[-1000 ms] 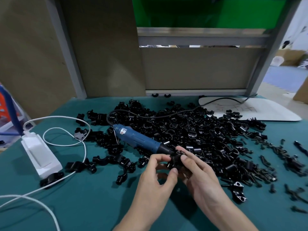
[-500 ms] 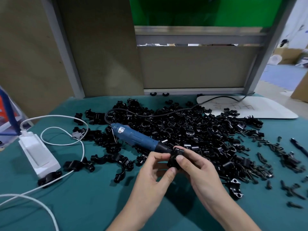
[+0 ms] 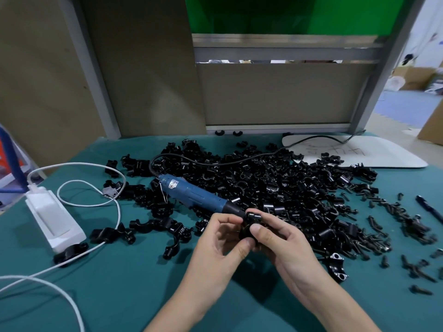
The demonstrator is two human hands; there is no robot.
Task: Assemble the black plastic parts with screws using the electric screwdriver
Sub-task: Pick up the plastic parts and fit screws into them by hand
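Where fingers [image 3: 257, 230] pinch, blk part [image 3: 252, 216] (glossy plastic) curves.

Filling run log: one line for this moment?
left hand, right hand: gripping black part | electric screwdriver: lying unheld

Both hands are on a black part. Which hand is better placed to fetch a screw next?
Probably the right hand: the loose screws lie on the table to its right, away from the left hand, which can hold the black plastic part.
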